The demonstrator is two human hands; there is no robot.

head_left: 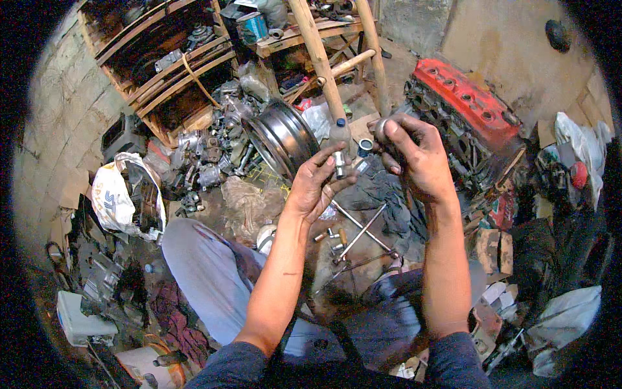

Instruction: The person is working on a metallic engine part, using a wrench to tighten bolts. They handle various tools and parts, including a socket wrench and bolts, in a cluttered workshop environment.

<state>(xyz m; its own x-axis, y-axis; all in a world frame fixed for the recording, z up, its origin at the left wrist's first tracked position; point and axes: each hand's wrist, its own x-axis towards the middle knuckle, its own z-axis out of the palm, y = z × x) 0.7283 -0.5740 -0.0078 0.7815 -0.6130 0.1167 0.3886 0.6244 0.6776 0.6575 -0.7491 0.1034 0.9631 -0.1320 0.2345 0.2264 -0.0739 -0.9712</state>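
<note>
In front of me, near the middle of the view, I raise both hands above the floor. My left hand (pixel 310 189) holds a short shiny chrome socket (pixel 339 167) upright between thumb and fingers. To its right, a little higher, my right hand (pixel 422 155) is closed, thumb and fingers pinching a small rounded grey metal piece (pixel 381 128); its exact kind does not show. The two pieces are apart. Below my hands lie a cross-shaped wrench (pixel 361 235) and several small metal sockets (pixel 335 238). Dark grime covers my fingers.
A steel wheel rim (pixel 283 139) leans among metal parts at left. An engine block with a red cover (pixel 468 97) lies at right. A wooden ladder (pixel 319 55) stands ahead beside a capped bottle (pixel 340 131). Wooden shelves (pixel 175 71) and a white sack (pixel 110 198) are left.
</note>
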